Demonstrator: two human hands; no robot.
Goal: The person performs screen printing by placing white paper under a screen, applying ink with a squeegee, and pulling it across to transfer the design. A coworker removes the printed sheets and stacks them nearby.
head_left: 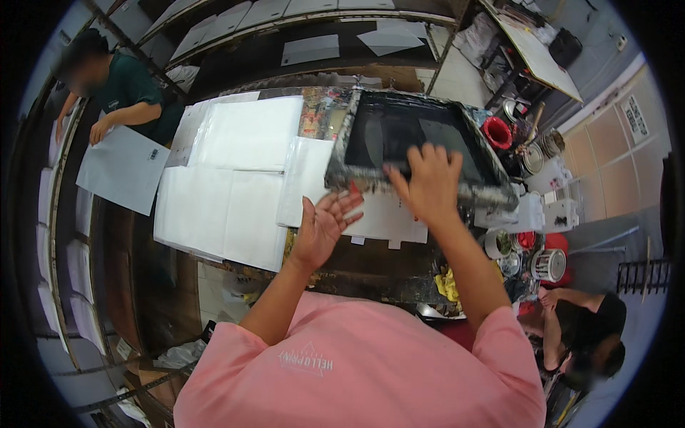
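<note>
Both hands are over the work: my right hand (428,182) lies spread, fingers splayed, flat on the near rail of the black printing screen frame (414,139), pressing or steadying it rather than closing around it; whether the thumb hooks under the rail I cannot tell. My left hand (325,225) is open, palm up and fingers loosely extended, holding nothing, hovering just beside the frame's near left corner and above the white sheet (389,217) that lies partly under the frame. The frame sits on the paint-stained tabletop (378,267), to the right of centre, its long axis running roughly left to right across my view, and its near edge appears lifted a little, tilted toward me. By my judgement the sheet under the frame is in position and the frame is at or near it; whether a print pass has been made cannot be told, as the sheet's printed face is hidden. Stacked white sheets (228,185) lie to the left, well apart from my hands, suggesting much of the batch is yet to be handled. Paint tins (546,264) stand at the right. Another person (121,89) handles a sheet at the far left.
</note>
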